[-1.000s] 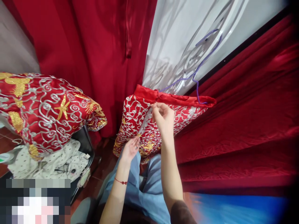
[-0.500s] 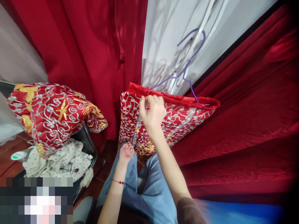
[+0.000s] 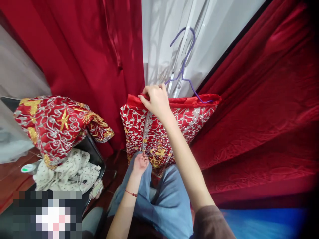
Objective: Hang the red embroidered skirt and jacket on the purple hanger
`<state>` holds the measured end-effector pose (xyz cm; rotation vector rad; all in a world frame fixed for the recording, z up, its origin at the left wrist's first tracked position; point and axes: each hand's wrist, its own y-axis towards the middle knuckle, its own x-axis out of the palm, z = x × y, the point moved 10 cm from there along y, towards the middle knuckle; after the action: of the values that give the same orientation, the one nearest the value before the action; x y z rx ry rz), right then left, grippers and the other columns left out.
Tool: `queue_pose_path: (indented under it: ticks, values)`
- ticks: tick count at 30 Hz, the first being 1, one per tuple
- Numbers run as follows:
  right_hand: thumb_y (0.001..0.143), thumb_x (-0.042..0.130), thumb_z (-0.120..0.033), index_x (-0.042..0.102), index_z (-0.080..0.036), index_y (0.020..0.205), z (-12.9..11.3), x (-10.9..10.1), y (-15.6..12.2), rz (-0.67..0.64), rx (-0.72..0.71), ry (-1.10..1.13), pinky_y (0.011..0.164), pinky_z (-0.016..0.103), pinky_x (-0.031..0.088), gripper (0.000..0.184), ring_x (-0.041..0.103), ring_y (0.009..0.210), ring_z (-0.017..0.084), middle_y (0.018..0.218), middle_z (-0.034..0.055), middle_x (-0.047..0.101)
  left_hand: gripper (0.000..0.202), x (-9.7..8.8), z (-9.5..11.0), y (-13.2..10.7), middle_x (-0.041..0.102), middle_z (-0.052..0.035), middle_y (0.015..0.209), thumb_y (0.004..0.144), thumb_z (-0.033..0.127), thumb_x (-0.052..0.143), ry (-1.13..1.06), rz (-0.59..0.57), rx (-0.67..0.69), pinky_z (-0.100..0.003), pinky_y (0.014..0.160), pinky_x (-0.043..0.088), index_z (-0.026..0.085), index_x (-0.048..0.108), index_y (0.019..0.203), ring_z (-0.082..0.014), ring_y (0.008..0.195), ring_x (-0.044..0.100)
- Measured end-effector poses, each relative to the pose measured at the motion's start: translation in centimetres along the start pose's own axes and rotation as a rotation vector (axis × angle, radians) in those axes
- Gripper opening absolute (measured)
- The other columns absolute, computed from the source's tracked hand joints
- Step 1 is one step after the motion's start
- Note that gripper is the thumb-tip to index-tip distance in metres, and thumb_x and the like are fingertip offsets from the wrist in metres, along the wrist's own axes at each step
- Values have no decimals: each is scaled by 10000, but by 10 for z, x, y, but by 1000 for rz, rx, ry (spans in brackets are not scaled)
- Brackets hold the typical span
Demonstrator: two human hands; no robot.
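Observation:
A red embroidered skirt (image 3: pixel 185 127), with silver swirls, gold motifs and a plain red waistband, stands in front of my knees. It hangs from a purple wire hanger (image 3: pixel 184 66). My right hand (image 3: pixel 157 99) is closed over the waistband left of the hanger's neck, thumb on the near side; some fingertips are hidden. Lower down, at the bottom end of a silver strip running down the skirt, my left hand (image 3: pixel 141 163) has its fingers curled together. What they pinch is too small to make out.
To the left, a black chair (image 3: pixel 96 152) holds another red embroidered garment (image 3: pixel 53 126) and a white dotted cloth (image 3: pixel 62 174). Red curtains (image 3: pixel 261 132) hang on both sides, with white drapery (image 3: pixel 161 43) behind the hanger.
My right hand has moved up from just below the waistband to its top edge, fingers now over it. My left hand stays low by the silver strip. The view has shifted slightly.

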<state>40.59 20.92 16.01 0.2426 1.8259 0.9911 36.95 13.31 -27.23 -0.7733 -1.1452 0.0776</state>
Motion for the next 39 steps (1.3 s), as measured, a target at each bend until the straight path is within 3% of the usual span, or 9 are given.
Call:
queue_pose_path:
  ticks: [3,6,11,16,21,28,32,35,39]
  values:
    - [957,499,-318,596,-204,909,-17,-33,-41,160,-61,151,1007,463,393,157,516,1122,242,1112,100,613,153,-2,-5,-1,528,3,628,884,110,448,47,7,22,-162,467,383,113,571,793,-77,505,500]
    - [922,562,-276,584,-218,899,-20,-45,-91,260,-1,234,1004,454,409,66,476,1181,246,1191,97,564,145,2,-3,-3,544,-4,629,882,117,470,101,-4,64,-168,471,385,104,586,795,-80,505,503]
    - [888,598,-193,615,-213,929,-6,-17,-179,238,249,419,977,404,450,49,511,1178,241,1228,104,518,128,23,17,-20,635,-17,701,874,228,583,175,-38,213,-207,590,469,138,622,791,-99,599,580]
    - [897,570,-131,648,-239,991,-7,21,-243,109,365,672,881,304,512,163,619,1016,180,1069,61,589,318,81,26,-63,719,-52,829,772,472,695,447,-268,393,-287,804,529,159,691,831,-189,838,679]
    - [918,524,-111,626,-244,1095,-5,24,-257,60,364,714,996,311,476,244,599,1163,184,1139,75,629,419,107,17,-89,741,-73,938,737,554,709,561,-305,431,-304,888,522,167,726,896,-214,952,683]
    - [890,623,-238,597,-251,1155,10,24,-261,-49,412,835,903,300,508,267,639,1017,179,1103,54,652,285,100,40,-110,723,-24,855,740,442,781,717,-186,643,-248,817,504,193,725,866,-153,839,660]
    - [975,507,-296,629,-232,1070,30,31,-272,62,622,914,786,286,529,167,664,855,158,972,47,689,270,103,59,-122,739,-55,921,800,437,726,847,-165,757,-251,836,485,182,746,883,-171,879,656]
    - [978,511,-330,594,-232,1109,41,31,-282,202,746,996,739,291,541,183,656,763,149,900,33,695,248,102,72,-125,726,-43,825,794,417,729,978,-97,825,-226,753,460,174,757,835,-161,794,630]
    - [937,583,-362,555,-231,1144,41,39,-284,172,796,1151,708,303,553,246,656,695,150,812,14,688,233,111,66,-122,650,-8,674,807,397,712,1060,-155,810,-212,646,415,170,739,760,-133,654,552]
